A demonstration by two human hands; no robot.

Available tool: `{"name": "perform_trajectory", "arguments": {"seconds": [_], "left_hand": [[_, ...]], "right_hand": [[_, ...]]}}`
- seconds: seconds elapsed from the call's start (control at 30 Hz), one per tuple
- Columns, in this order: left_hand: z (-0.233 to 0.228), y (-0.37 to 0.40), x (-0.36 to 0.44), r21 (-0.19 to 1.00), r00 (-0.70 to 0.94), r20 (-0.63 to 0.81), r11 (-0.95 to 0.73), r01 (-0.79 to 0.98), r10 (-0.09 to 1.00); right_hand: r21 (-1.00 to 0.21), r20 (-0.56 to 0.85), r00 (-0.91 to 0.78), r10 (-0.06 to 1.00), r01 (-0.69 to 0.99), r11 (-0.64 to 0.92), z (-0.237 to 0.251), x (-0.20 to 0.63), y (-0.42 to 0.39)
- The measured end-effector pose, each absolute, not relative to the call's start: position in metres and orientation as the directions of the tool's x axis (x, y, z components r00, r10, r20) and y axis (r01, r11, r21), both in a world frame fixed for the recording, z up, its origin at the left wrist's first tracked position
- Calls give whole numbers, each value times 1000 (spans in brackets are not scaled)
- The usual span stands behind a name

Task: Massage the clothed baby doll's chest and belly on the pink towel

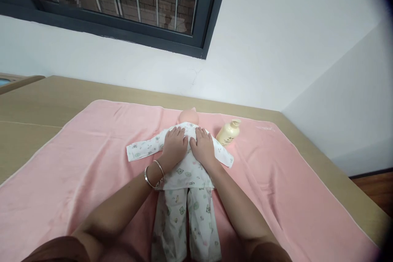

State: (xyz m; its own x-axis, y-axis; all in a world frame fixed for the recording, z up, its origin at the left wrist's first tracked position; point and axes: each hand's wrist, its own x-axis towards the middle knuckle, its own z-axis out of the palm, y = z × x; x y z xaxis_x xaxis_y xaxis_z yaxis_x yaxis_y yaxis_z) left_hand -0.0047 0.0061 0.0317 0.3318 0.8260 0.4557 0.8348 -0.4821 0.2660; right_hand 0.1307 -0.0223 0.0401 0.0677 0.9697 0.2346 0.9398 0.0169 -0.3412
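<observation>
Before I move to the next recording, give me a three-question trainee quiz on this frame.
1. True or false: both hands lie flat on the baby doll.
2. Which wrist wears the bangles?
3. The pump bottle lies: A) on the pink towel beside the doll's arm, B) on the bare table, C) in a hand.

Key: 1. True: left hand and right hand press its chest. 2. Left. 3. A.

Pink towel (pixel 92 163); white doll outfit (pixel 184 196), green-printed; cream bottle (pixel 227 132); tan table (pixel 46 102).
</observation>
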Motion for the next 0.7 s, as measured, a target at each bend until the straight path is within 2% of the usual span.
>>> {"name": "perform_trajectory", "arguments": {"seconds": [0.17,0.33,0.57,0.7], "left_hand": [[42,-6,-4,177,384,417,-488,855,824],[44,-19,1,73,402,368,-458,886,838],[44,-14,-2,106,397,357,-459,882,846],[40,-1,-11,115,454,383,-529,841,805]], "right_hand": [[-369,223,87,971,930,1,41,130,-23],[-344,222,83,971,939,-2,42,129,-25],[-249,252,83,964,968,-19,46,120,-34],[-170,263,64,963,985,-20,50,111,-47]]}}
